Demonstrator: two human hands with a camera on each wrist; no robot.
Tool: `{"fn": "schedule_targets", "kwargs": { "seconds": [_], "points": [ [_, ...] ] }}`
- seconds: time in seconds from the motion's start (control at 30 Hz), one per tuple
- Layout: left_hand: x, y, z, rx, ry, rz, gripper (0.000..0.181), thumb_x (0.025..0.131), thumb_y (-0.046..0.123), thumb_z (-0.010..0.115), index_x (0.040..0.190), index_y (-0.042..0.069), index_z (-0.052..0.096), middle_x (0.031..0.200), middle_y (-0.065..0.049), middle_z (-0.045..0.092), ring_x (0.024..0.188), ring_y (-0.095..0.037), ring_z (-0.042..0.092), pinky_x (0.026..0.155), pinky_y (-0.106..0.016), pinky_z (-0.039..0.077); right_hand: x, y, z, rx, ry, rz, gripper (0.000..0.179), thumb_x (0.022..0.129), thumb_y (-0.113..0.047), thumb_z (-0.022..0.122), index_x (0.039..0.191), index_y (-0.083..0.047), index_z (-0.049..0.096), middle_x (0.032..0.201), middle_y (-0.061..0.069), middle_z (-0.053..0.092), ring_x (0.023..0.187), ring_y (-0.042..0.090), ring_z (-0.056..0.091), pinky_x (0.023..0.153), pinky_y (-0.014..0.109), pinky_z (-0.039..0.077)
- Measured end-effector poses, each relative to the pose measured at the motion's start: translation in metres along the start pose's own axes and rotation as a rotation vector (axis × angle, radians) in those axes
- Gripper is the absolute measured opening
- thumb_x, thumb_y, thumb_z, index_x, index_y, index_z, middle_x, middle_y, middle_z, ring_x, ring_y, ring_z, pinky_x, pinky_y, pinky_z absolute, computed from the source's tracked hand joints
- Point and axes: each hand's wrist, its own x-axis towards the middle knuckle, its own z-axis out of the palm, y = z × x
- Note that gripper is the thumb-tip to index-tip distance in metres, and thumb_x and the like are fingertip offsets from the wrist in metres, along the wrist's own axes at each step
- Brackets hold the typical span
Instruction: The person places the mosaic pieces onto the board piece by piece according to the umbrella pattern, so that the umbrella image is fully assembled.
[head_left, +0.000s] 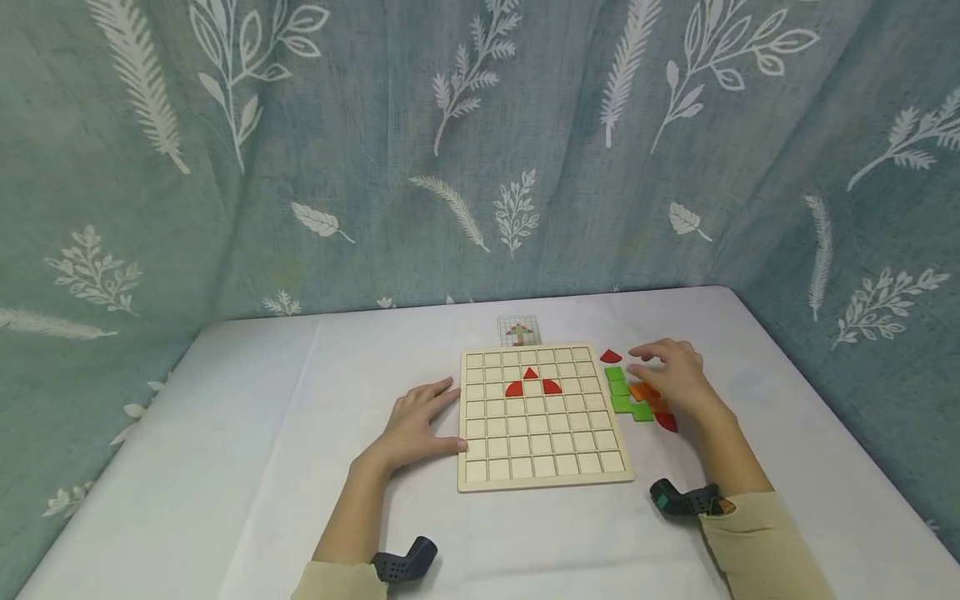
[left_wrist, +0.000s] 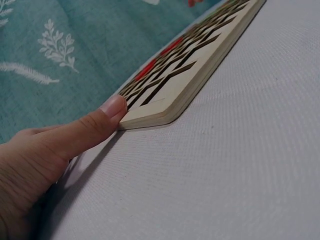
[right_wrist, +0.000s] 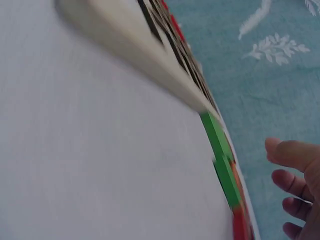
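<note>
A wooden grid board (head_left: 546,482) lies flat on the table, with a red triangle (head_left: 530,373) and two red quarter-round pieces (head_left: 552,387) in its upper cells. Against the board's left edge rests my left hand (head_left: 416,423), fingers and thumb extended; in the left wrist view the thumb (left_wrist: 112,106) touches the rim near a corner. My right hand (head_left: 675,375) hovers over loose pieces right of the board, thumb and forefinger apart, nothing seen between them. Below and beside it are green squares (head_left: 621,404), orange pieces (head_left: 639,392) and a red piece (head_left: 667,422).
Another red piece (head_left: 611,356) lies by the board's upper right corner. Behind the board is a small card (head_left: 517,331) with a gridded, coloured pattern. A white cloth (head_left: 225,467) covers the table, and a leaf-patterned curtain (head_left: 360,167) hangs behind it.
</note>
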Motion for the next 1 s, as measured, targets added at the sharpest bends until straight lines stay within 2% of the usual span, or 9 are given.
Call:
{"fn": "schedule_targets", "kwargs": {
  "seconds": [0.1, 0.2, 0.33, 0.5, 0.6, 0.7, 0.83, 1.0],
  "points": [
    [0.0, 0.0, 0.0, -0.002, 0.012, 0.023, 0.093, 0.065, 0.062, 0.074, 0.143, 0.02, 0.044, 0.153, 0.0, 0.032, 0.139, -0.027, 0.024, 0.109, -0.052, 0.021, -0.009, 0.01, -0.011, 0.026, -0.015, 0.053, 0.037, 0.088, -0.024, 0.065, 0.118, -0.002, 0.064, 0.115, 0.022, 0.057, 0.111, 0.04, 0.04, 0.093, 0.057, 0.035],
    [-0.001, -0.002, -0.001, 0.008, 0.028, 0.043, 0.092, 0.066, 0.062, 0.074, 0.143, 0.019, 0.044, 0.152, -0.001, 0.033, 0.138, -0.028, 0.026, 0.108, -0.052, 0.022, -0.018, 0.022, -0.017, 0.078, -0.027, 0.094, 0.04, 0.089, -0.027, 0.065, 0.119, -0.001, 0.063, 0.117, 0.021, 0.056, 0.106, 0.036, 0.043, 0.086, 0.051, 0.045],
    [-0.003, -0.004, -0.002, 0.011, 0.032, 0.046, 0.091, 0.066, 0.06, 0.075, 0.142, 0.02, 0.045, 0.152, -0.001, 0.034, 0.137, -0.028, 0.027, 0.108, -0.051, 0.022, -0.024, 0.036, -0.019, 0.123, -0.041, 0.09, 0.045, 0.087, -0.033, 0.067, 0.119, -0.001, 0.063, 0.115, 0.02, 0.059, 0.095, 0.028, 0.046, 0.076, 0.033, 0.045],
    [-0.003, -0.003, -0.001, -0.008, 0.025, 0.069, 0.087, 0.068, 0.061, 0.073, 0.141, 0.024, 0.046, 0.152, 0.0, 0.034, 0.138, -0.028, 0.026, 0.108, -0.052, 0.022, -0.027, 0.048, -0.02, 0.119, -0.057, 0.096, 0.045, 0.086, -0.03, 0.069, 0.119, 0.001, 0.062, 0.111, 0.02, 0.059, 0.09, 0.025, 0.047, 0.071, 0.025, 0.044],
    [-0.003, -0.003, 0.001, 0.005, 0.029, 0.077, 0.085, 0.069, 0.062, 0.072, 0.141, 0.025, 0.047, 0.152, 0.001, 0.034, 0.138, -0.027, 0.027, 0.108, -0.053, 0.023, -0.029, 0.054, -0.02, 0.123, -0.065, 0.116, 0.044, 0.087, -0.026, 0.068, 0.119, 0.002, 0.061, 0.113, 0.021, 0.058, 0.093, 0.026, 0.049, 0.074, 0.025, 0.045],
    [-0.004, -0.004, 0.003, 0.02, 0.035, 0.083, 0.083, 0.069, 0.061, 0.072, 0.14, 0.025, 0.048, 0.152, 0.001, 0.034, 0.137, -0.027, 0.028, 0.108, -0.052, 0.023, -0.031, 0.059, -0.018, 0.125, -0.07, 0.133, 0.041, 0.087, -0.023, 0.068, 0.119, 0.002, 0.062, 0.116, 0.021, 0.058, 0.096, 0.028, 0.05, 0.081, 0.031, 0.046],
    [-0.005, -0.005, 0.006, 0.035, 0.031, 0.098, 0.081, 0.071, 0.062, 0.07, 0.14, 0.026, 0.048, 0.152, 0.0, 0.033, 0.137, -0.028, 0.028, 0.107, -0.052, 0.024, -0.031, 0.061, -0.015, 0.11, -0.066, 0.159, 0.037, 0.086, -0.02, 0.068, 0.116, 0.0, 0.064, 0.115, 0.02, 0.057, 0.096, 0.03, 0.047, 0.082, 0.038, 0.045],
    [-0.006, -0.005, 0.001, 0.058, 0.04, 0.108, 0.079, 0.072, 0.062, 0.068, 0.14, 0.027, 0.048, 0.152, -0.001, 0.033, 0.136, -0.029, 0.029, 0.107, -0.052, 0.024, -0.029, 0.06, -0.008, 0.125, -0.05, 0.186, 0.034, 0.086, -0.02, 0.068, 0.114, 0.0, 0.065, 0.111, 0.019, 0.058, 0.095, 0.029, 0.048, 0.082, 0.038, 0.046]
  ]
}}
